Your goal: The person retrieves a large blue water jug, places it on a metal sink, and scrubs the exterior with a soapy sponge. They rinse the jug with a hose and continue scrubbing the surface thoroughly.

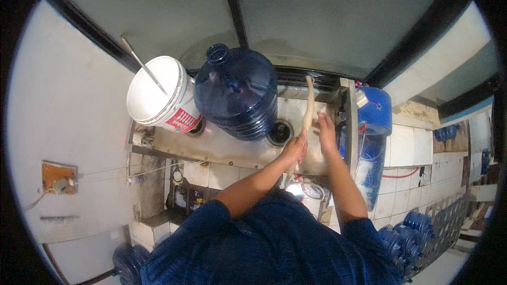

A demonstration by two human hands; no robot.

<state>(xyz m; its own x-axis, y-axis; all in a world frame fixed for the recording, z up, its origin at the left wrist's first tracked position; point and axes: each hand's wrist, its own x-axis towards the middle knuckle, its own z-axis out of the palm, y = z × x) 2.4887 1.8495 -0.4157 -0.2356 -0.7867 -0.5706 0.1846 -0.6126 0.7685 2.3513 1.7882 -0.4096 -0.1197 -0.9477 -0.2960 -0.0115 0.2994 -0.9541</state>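
My left hand (pixel 296 150) is closed around a long, pale, slightly bent piece (pixel 309 106), perhaps a hose or a twisted cloth; I cannot tell which. Its far end reaches toward the back of the metal counter (pixel 211 145), and its near end hangs past the front edge. Just right of it is my right hand (pixel 325 127), fingers stretched out and nothing seen in them. A large blue water jug (pixel 235 87), uncapped, stands on the counter left of both hands. Between the jug and my left hand lies a dark round fitting (pixel 280 133) in the counter.
A white bucket (pixel 182 89) with a long stick (pixel 142 66) in it stands left of the jug. Behind rises a framed grey panel (pixel 306 16). To the right is a blue drum (pixel 375 110); more blue jugs (pixel 409 235) stand on the floor at lower right.
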